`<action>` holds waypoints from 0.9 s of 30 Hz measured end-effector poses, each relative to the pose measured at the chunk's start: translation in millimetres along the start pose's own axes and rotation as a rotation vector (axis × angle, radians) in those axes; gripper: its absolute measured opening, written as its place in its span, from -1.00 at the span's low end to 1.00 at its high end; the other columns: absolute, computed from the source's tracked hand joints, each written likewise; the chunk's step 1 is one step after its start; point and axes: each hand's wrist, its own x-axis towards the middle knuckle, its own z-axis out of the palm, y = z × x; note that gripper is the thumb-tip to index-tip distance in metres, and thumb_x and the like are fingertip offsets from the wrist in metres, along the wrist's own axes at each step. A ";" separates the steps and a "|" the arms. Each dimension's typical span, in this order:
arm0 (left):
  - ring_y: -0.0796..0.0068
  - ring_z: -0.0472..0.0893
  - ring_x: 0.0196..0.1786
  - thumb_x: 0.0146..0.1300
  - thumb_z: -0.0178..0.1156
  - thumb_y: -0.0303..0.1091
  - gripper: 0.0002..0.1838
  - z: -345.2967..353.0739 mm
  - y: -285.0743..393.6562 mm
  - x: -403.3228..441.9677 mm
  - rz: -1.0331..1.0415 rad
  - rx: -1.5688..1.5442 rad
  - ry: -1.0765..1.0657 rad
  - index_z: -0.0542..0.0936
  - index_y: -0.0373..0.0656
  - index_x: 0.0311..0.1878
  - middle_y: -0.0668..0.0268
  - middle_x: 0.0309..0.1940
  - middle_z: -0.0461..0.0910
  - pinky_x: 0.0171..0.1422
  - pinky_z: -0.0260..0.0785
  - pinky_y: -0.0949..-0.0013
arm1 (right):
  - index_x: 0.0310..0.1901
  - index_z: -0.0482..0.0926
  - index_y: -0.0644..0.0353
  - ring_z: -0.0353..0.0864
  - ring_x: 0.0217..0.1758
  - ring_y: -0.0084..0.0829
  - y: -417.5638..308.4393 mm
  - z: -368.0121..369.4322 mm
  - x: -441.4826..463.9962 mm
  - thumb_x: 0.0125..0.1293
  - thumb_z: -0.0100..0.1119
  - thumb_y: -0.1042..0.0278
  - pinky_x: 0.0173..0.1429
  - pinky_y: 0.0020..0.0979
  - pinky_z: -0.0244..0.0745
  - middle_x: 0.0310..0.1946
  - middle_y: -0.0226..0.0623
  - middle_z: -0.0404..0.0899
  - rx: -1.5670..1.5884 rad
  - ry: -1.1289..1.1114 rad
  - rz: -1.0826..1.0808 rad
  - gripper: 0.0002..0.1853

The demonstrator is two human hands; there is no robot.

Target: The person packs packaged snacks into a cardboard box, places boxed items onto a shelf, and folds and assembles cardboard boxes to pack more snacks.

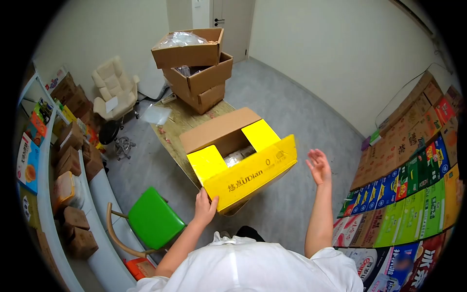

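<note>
A yellow cardboard box [253, 176] with printed lettering sits at the near end of the table, its top flaps open. Something in clear plastic wrap [238, 156] shows inside it. My left hand [206, 208] grips the box's near left corner, thumb and fingers against the cardboard. Off the box's right side, my right hand [318, 166] is raised with its fingers apart, holding nothing and not touching the box.
Stacked brown cartons [199, 73] stand on the far part of the wooden-patterned table [171, 138], beside a plastic bag [156, 115]. A green chair [154, 217] is at the left. Shelves [92, 204] line the left; packed boxes [404, 185] line the right.
</note>
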 end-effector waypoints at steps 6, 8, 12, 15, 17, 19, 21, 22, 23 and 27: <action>-0.11 0.10 0.39 0.12 0.21 -0.41 -0.26 1.3 7.7 10.5 -0.004 0.204 0.263 0.16 -0.25 0.38 -0.10 0.38 0.03 0.44 0.02 0.03 | 0.31 0.32 0.08 0.08 0.48 -0.27 50.7 56.4 23.3 0.28 0.06 0.24 0.48 -0.06 -0.06 0.40 -0.20 0.17 -1.147 -0.185 -0.146 -0.46; -0.12 0.08 0.40 0.12 0.21 -0.41 -0.33 1.7 -1.6 7.0 -0.037 0.257 0.205 0.26 -0.19 0.33 -0.09 0.39 0.02 0.45 0.00 0.02 | 0.36 0.25 0.08 -0.07 0.54 -0.22 73.5 59.8 45.0 0.27 0.10 0.10 0.49 0.01 -0.14 0.47 -0.21 0.03 -1.546 -0.286 -0.205 -0.36; -0.13 0.05 0.43 0.16 0.14 -0.41 -0.51 10.4 -4.1 2.9 -0.177 0.188 0.161 0.46 -0.08 0.21 -0.07 0.42 -0.01 0.47 -0.04 0.03 | 0.35 0.25 0.15 -0.01 0.52 -0.13 77.0 104.0 66.2 0.25 0.15 0.01 0.49 -0.02 -0.09 0.45 -0.16 0.06 -1.791 -0.324 -0.084 -0.31; -0.08 0.06 0.43 0.18 0.09 -0.41 -0.51 25.4 -19.4 0.0 -0.222 0.026 0.209 0.44 -0.09 0.23 -0.05 0.41 0.00 0.47 -0.04 0.07 | 0.31 0.27 0.23 0.15 0.44 -0.08 92.2 100.5 113.6 0.26 0.18 0.07 0.44 -0.13 0.09 0.39 -0.08 0.16 -1.384 -0.316 -0.112 -0.34; -0.04 0.07 0.44 0.18 0.06 -0.41 -0.51 32.4 -24.5 -1.3 -0.245 -0.104 0.268 0.44 -0.09 0.23 -0.04 0.40 0.01 0.48 -0.04 0.09 | 0.29 0.28 0.27 0.22 0.40 -0.08 94.1 107.7 143.3 0.26 0.19 0.08 0.40 -0.18 0.16 0.35 -0.02 0.22 -1.339 -0.308 -0.083 -0.35; 0.02 0.10 0.44 0.18 0.03 -0.41 -0.51 33.0 -18.1 0.5 -0.280 -0.208 0.274 0.43 -0.09 0.24 -0.01 0.37 0.04 0.49 -0.05 0.14 | 0.27 0.28 0.31 0.29 0.36 -0.08 101.9 114.1 177.1 0.27 0.20 0.10 0.36 -0.23 0.23 0.30 0.03 0.29 -1.293 -0.306 -0.048 -0.36; 0.04 0.11 0.43 0.17 0.01 -0.42 -0.51 34.2 -19.4 0.1 -0.297 -0.207 0.295 0.44 -0.10 0.22 0.00 0.37 0.04 0.49 -0.05 0.16 | 0.27 0.27 0.34 0.31 0.34 -0.14 115.7 116.1 212.3 0.29 0.20 0.07 0.34 -0.24 0.25 0.24 0.09 0.34 -1.037 -0.307 0.103 -0.34; 0.06 0.12 0.43 0.16 0.00 -0.44 -0.51 35.0 -19.8 -0.3 -0.295 -0.210 0.288 0.44 -0.11 0.21 0.01 0.36 0.05 0.49 -0.05 0.17 | 0.27 0.27 0.35 0.38 0.27 -0.18 117.0 123.8 220.7 0.31 0.17 0.02 0.28 -0.28 0.31 0.20 0.05 0.40 -1.018 -0.306 0.144 -0.34; 0.06 0.12 0.43 0.16 0.00 -0.44 -0.51 36.8 -20.4 -0.1 -0.314 -0.203 0.309 0.44 -0.11 0.21 0.01 0.36 0.05 0.49 -0.05 0.17 | 0.27 0.27 0.35 0.38 0.27 -0.18 120.1 132.4 227.9 0.31 0.17 0.02 0.28 -0.28 0.31 0.20 0.05 0.40 -1.018 -0.334 0.156 -0.34; 0.11 0.13 0.43 0.08 -0.03 -0.50 -0.50 41.2 -17.8 1.2 -0.381 -0.299 0.367 0.46 -0.12 0.16 0.05 0.37 0.06 0.49 -0.04 0.20 | 0.26 0.29 0.32 0.45 0.13 -0.32 143.1 137.5 268.2 0.37 0.04 -0.07 0.20 -0.33 0.32 0.01 -0.14 0.55 -0.886 -0.340 0.167 -0.36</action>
